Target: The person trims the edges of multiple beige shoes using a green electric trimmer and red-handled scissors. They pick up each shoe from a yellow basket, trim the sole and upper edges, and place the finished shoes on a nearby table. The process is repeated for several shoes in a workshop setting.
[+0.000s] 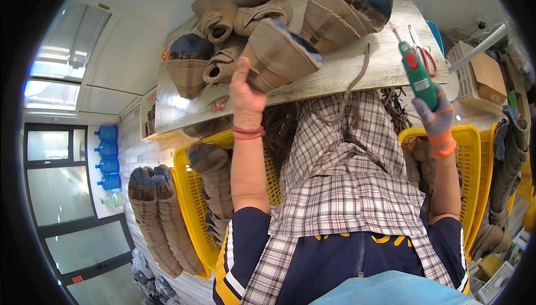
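My bare left hand [247,95], with red bands at the wrist, grips tan shoe uppers [279,59] with bluish lining, nested together and held over the table's near edge. My right hand [435,116] wears a grey and orange glove. Its fingers are wrapped round a green handheld power tool [416,73] with a red button and a thin tip pointing away from me. Just beyond the tool lie scissors with red handles [427,59]. A brown lace-like strip [360,73] hangs off the table edge between my hands.
On the worn wooden table [340,73] sit stacked uppers [346,15] and several shaped tan shoes [215,17]. Yellow crates [187,193] holding more uppers flank my lap. Tall upper stacks [151,204] stand at left; a carton [488,79] is at right.
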